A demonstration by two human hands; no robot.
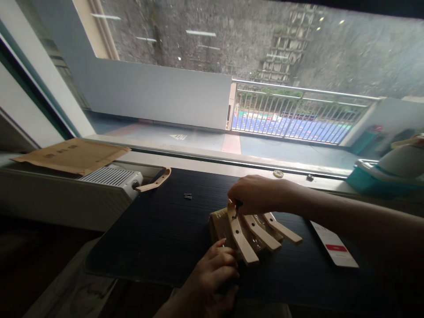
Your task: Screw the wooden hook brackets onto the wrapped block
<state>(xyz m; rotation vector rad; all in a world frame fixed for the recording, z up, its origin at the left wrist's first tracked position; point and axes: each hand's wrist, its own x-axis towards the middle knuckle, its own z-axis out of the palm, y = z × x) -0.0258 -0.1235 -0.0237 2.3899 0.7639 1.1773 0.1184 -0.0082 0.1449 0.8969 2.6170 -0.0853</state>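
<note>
A tape-wrapped block (217,223) lies on a dark tabletop. Three pale curved wooden pieces rest across it: a left one (244,246), a middle one (264,237) and a right one (285,230), each with a dark hole. My right hand (248,194) is closed over the upper end of the left piece, with a small dark bent tool (236,211) poking out under the fingers. My left hand (217,269) curls its fingers against the near left side of the block, gripping it; the thumb side is in shadow.
Two screws (187,196) lie on the tabletop. Another curved wooden piece (155,182) stands at the back left by a white radiator (112,176) with a brown envelope (73,154). A phone (334,247) lies right. A tape roll (278,173) and teal basket (374,179) sit along the windowsill.
</note>
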